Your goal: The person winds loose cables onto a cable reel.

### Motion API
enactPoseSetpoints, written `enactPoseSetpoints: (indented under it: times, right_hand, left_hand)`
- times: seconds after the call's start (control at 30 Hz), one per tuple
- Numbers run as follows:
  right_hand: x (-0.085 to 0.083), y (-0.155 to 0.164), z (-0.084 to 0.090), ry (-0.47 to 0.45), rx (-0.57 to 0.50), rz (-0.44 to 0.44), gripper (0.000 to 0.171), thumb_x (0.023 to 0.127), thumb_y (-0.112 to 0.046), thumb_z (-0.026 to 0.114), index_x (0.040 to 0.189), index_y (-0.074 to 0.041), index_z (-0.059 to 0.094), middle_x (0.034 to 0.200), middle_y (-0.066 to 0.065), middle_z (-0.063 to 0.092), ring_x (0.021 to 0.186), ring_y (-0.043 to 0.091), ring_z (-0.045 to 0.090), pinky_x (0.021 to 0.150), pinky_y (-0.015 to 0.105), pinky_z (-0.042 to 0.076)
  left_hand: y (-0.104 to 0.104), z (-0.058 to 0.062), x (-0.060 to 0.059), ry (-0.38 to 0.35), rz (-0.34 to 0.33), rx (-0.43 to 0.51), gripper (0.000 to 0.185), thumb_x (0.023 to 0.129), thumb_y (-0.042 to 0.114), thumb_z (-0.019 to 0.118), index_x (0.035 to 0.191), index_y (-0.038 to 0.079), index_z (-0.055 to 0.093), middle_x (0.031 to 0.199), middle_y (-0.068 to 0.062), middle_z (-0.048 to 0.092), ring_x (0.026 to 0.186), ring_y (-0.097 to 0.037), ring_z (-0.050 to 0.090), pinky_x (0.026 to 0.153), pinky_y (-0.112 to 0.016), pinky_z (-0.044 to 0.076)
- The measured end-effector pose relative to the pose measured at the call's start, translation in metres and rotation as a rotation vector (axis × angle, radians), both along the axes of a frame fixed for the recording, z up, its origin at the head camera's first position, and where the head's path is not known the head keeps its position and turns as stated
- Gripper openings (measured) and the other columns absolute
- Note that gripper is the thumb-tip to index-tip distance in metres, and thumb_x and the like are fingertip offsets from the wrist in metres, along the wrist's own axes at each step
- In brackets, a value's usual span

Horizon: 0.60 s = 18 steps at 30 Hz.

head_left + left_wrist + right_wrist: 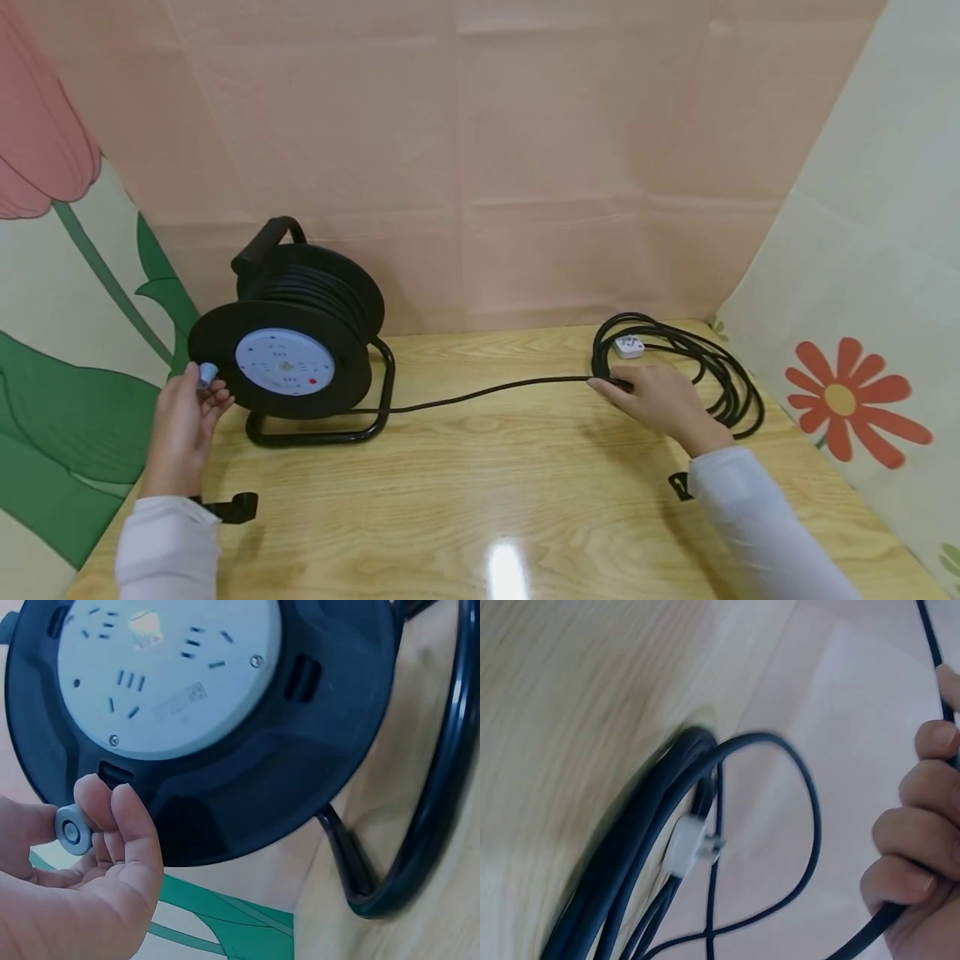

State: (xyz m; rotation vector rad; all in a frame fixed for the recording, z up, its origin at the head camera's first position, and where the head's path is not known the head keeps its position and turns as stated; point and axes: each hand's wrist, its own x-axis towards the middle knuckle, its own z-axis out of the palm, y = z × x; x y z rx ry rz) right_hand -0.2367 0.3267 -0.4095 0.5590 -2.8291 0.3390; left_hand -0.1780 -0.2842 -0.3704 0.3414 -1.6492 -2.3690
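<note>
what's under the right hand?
The black cable runs from the cable reel under the right hand, whose fingers curl round it. The stretch beneath the palm and the wooden table there are hidden.

My cable reel [288, 354] stands upright on its black tube frame at the left of the table, its grey socket face toward me and black cable wound round the drum. Its small grey knob [207, 374] sits at the rim's left edge. The loose black cable [487, 389] runs right along the table to a coiled heap at far right, where the white plug [629, 347] lies.
</note>
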Motion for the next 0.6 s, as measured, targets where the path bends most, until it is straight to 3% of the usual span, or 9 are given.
enactPoseSetpoints:
  times: [0.13, 0.33, 0.5, 0.6]
  right_hand:
    - [-0.005, -0.009, 0.001, 0.014, 0.016, 0.017, 0.044, 0.101, -0.054, 0.052, 0.068, -0.024, 0.048, 0.054, -0.008, 0.040, 0.046, 0.012, 0.036, 0.047, 0.030, 0.028]
    - [-0.009, -0.017, 0.006, 0.018, 0.017, 0.042, 0.030, 0.106, -0.041, 0.049, 0.082, -0.023, 0.056, 0.062, -0.008, 0.045, 0.050, 0.011, 0.041, 0.048, 0.032, 0.033]
    - [-0.012, -0.025, 0.009, 0.058, 0.013, -0.001, 0.041, 0.104, -0.053, 0.046, 0.098, -0.019, 0.067, 0.064, -0.008, 0.054, 0.050, 0.012, 0.047, 0.045, 0.032, 0.037]
    - [-0.013, -0.028, 0.011, 0.100, 0.029, -0.071, 0.052, 0.098, -0.066, 0.045, 0.092, -0.021, 0.070, 0.059, -0.008, 0.053, 0.048, 0.013, 0.046, 0.039, 0.032, 0.032]
  left_hand:
    - [0.000, 0.004, 0.000, 0.017, -0.001, 0.000, 0.030, 0.107, 0.038, 0.040, 0.116, 0.009, 0.037, 0.092, 0.000, 0.050, 0.079, -0.009, 0.053, 0.075, -0.019, 0.052]
    - [0.004, 0.010, -0.001, 0.030, 0.041, 0.002, 0.029, 0.107, 0.038, 0.041, 0.115, 0.010, 0.037, 0.095, -0.002, 0.048, 0.080, -0.010, 0.052, 0.075, -0.018, 0.051]
    - [0.013, 0.018, -0.003, 0.045, 0.101, 0.017, 0.028, 0.106, 0.038, 0.043, 0.112, 0.010, 0.038, 0.096, -0.003, 0.048, 0.080, -0.010, 0.052, 0.074, -0.018, 0.051]
    - [0.019, 0.024, -0.004, 0.064, 0.135, 0.046, 0.027, 0.106, 0.037, 0.044, 0.112, 0.011, 0.039, 0.099, -0.004, 0.046, 0.081, -0.011, 0.051, 0.074, -0.019, 0.051]
